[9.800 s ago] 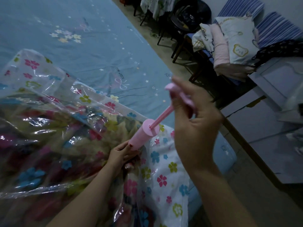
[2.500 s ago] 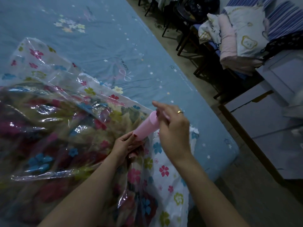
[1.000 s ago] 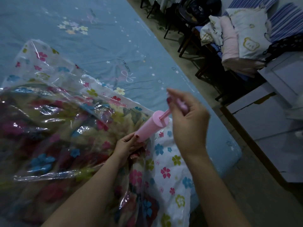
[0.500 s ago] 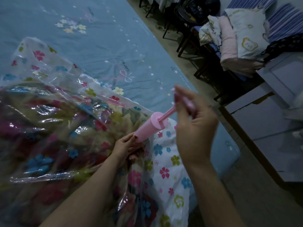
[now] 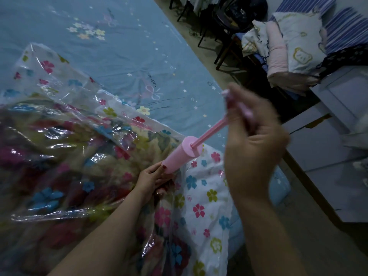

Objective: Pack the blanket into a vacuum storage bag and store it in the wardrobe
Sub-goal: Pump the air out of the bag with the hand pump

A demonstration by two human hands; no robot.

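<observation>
Clear plastic vacuum storage bag (image 5: 65,124), printed with small pink, blue and green flowers, lies on the bed, filling the left and lower-centre of the view; film is wrinkled and glossy. Blanket (image 5: 103,168) sits inside it, a dark floral pattern showing through the plastic. White flowered part of the bag runs down toward the bed's near edge, lower centre. Pink hand pump (image 5: 180,156) stands tilted on the bag, base down-left, cap end up-right. Left hand (image 5: 152,180) grips the pump's base where it meets the bag, fingers curled round the barrel, thumb on top, red nail visible. Pump rod (image 5: 210,132) is extended out of the cap, running up-right to the handle (image 5: 239,104). Right hand (image 5: 253,142) is clamped on that handle, fingers folded over it, back of hand toward the camera; hand is motion-blurred. Handle ends poke out either side of the fingers. Valve under the pump base is hidden by the left hand, can't tell how it seats. Bed sheet (image 5: 129,46) is blue with small stars, flower clusters and a bow print with lettering. Right of the bed: strip of floor (image 5: 201,54), then pale cabinet surfaces (image 5: 322,156) at the right edge. Upper right: stack of folded bedding (image 5: 288,48), white with bear print and a pink layer, on a blue-striped cushion (image 5: 346,26). Dark chairs (image 5: 235,18) stand at top centre beyond the bed. Lighting is dim.
</observation>
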